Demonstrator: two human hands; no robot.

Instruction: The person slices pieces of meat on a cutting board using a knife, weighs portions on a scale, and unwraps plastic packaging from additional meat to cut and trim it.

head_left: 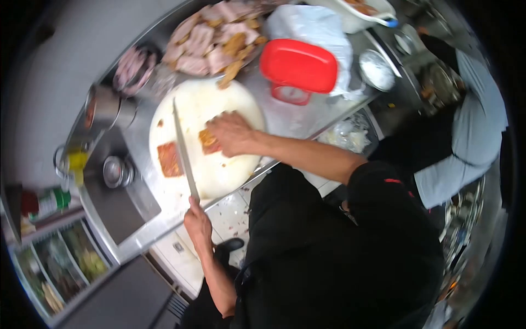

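My left hand [198,223] is closed round the handle of a long knife [183,148], whose blade lies across the round white cutting board [203,101]. On the board, my right hand [233,134] presses its fingers down on a reddish-brown piece of meat [209,142], partly covering it. Left of the blade is a second reddish-brown slab of meat [169,159]. The blade stands between the two pieces and apart from my right fingers. Small crumbs are scattered over the board.
A tray of cut meat [203,46] adjoins the board's far side. Beside it stand a red scale [298,66] and a white plastic bag [307,24]. Metal pots [104,107] and a sink [123,192] are at left. A person in a grey shirt [482,109] is at right.
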